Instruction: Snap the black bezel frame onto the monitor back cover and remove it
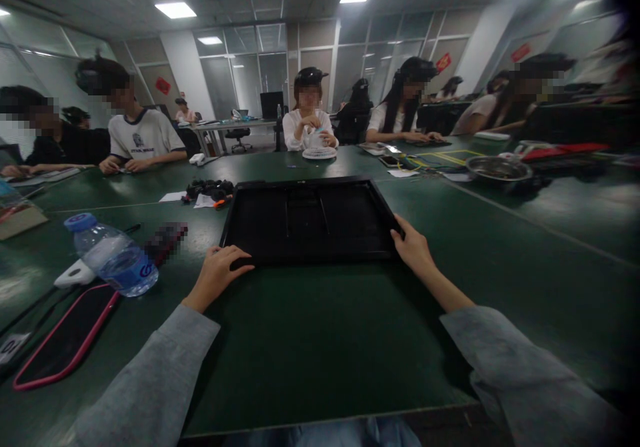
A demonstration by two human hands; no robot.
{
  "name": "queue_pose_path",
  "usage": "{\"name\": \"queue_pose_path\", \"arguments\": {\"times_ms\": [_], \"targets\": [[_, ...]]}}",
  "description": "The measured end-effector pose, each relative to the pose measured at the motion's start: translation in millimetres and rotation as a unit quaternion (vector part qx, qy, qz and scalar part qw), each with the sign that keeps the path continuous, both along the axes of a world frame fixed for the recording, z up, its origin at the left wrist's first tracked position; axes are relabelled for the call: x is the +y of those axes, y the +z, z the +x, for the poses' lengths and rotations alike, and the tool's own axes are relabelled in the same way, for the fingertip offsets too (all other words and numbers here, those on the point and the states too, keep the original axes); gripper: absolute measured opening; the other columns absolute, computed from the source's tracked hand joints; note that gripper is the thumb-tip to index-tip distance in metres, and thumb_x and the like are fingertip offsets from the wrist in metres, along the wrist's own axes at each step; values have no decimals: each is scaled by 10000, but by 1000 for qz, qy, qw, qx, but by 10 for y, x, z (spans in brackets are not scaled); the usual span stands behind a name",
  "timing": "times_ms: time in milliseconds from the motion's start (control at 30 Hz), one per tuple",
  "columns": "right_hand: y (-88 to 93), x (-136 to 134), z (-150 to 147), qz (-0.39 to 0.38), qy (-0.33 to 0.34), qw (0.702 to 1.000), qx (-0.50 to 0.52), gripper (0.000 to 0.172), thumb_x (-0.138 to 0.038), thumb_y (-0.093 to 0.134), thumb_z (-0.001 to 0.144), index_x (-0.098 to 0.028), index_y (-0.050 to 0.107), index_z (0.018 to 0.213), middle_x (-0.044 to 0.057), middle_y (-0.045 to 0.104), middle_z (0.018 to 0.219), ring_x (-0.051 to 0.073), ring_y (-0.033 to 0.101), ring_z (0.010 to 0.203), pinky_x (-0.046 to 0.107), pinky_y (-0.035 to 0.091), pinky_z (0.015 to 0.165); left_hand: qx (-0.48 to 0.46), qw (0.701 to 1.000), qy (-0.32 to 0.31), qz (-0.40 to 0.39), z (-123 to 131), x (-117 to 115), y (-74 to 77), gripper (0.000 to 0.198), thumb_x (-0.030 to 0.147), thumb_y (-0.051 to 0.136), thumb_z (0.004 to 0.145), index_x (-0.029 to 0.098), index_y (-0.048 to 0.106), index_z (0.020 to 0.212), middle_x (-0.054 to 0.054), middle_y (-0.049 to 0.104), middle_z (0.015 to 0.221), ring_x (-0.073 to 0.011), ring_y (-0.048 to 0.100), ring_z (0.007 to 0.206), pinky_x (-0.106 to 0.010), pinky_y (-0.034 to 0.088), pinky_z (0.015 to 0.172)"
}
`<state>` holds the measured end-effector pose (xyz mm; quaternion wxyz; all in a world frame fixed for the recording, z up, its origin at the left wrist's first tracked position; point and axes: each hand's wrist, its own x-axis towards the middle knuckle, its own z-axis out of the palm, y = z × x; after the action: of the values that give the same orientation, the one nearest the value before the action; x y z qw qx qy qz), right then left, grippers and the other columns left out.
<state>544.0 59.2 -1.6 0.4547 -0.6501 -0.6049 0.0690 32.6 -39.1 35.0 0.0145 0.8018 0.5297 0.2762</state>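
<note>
A black rectangular tray-like panel [345,223] with a raised rim lies on the green table [320,340] in front of me. Two thin bars run across its inner face near the middle. At its near left corner is my left hand [220,270], the thumb and fingertips against the rim with a gap between them. My right hand [413,243] grips the right edge close to the near corner, the thumb over the rim and the fingers on the outer side.
Left of me are a water bottle [113,257], a pink-edged black case [67,337], a white adapter [75,273] and cables. A metal bowl [499,168] stands at the far right. Several people sit around the table, one opposite behind a small white fan [319,152].
</note>
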Motion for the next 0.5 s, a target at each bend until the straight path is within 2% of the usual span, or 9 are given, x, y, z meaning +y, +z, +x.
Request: {"name": "queue_pose_path", "arguments": {"times_ms": [233,367,433,500], "targets": [[-19,-2,12,0,-7,1000,-1,560,-280,558,866,-225,626,1419,91,698,1337,334,635,1264,536,460,1137,1,1000,-11,-7,-14,10,-11,306,546,686,899,292,754,1056,-42,767,1071,-259,686,1022,-427,376,968],[-34,16,37,-16,-7,1000,-13,572,-269,561,862,-199,619,1427,123,715,1295,350,654,1230,551,474,1112,3,1000,-8,0,2,14,-16,287,544,697,891,304,775,1028,-42,763,1053,-266,675,1026,-445,390,981],[-49,28,56,-18,-6,1000,-10,586,-267,572,853,-196,612,1433,125,737,1240,351,671,1198,555,491,1088,5,1000,7,18,15,26,-25,276,532,674,911,307,783,1029,-54,754,1104,-284,657,1089,-468,395,1012],[-61,37,72,-17,-1,1000,-6,596,-272,586,843,-201,609,1434,118,747,1218,346,677,1185,552,503,1075,-9,997,51,53,10,56,-49,304,506,641,935,302,767,1122,-81,727,1204,-312,623,1180,-500,398,1047]]}}
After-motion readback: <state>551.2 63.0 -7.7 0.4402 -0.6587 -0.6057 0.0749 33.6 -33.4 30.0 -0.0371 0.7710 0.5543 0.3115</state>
